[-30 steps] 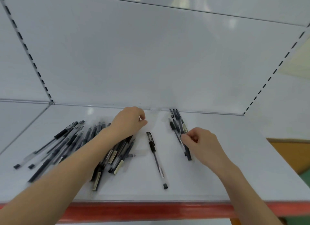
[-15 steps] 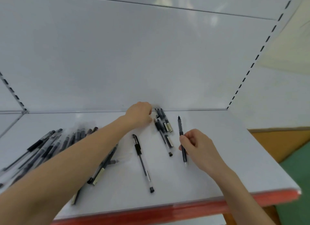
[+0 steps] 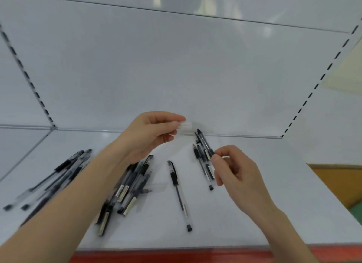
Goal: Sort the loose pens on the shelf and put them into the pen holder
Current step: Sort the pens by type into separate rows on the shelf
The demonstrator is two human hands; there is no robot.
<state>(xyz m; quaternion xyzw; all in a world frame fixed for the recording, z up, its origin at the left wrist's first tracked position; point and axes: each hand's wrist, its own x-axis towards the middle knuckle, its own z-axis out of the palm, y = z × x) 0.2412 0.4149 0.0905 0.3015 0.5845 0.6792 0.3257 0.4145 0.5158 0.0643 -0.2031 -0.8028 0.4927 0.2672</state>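
My left hand (image 3: 150, 133) hovers above the shelf and pinches a small clear cap (image 3: 184, 126) between thumb and fingers. My right hand (image 3: 235, 170) has its fingers curled, and its thumb and forefinger pinch the near end of a black pen (image 3: 204, 142) that points toward the back wall. Beside it lies a small group of pens (image 3: 202, 162). A single pen (image 3: 179, 194) lies in the middle. A pile of pens (image 3: 133, 184) sits partly under my left forearm, and more pens (image 3: 58, 174) lie at the left. No pen holder is in view.
The white shelf (image 3: 254, 213) has a red front edge (image 3: 176, 256) and a white back panel (image 3: 176, 76). Slotted uprights (image 3: 313, 90) run up both back corners. Orange and green floor shows past the shelf's right end.
My left hand has lifted from the shelf's back edge with a clear cap in it. My right hand has raised its pen off the shelf, toward the small group of pens.
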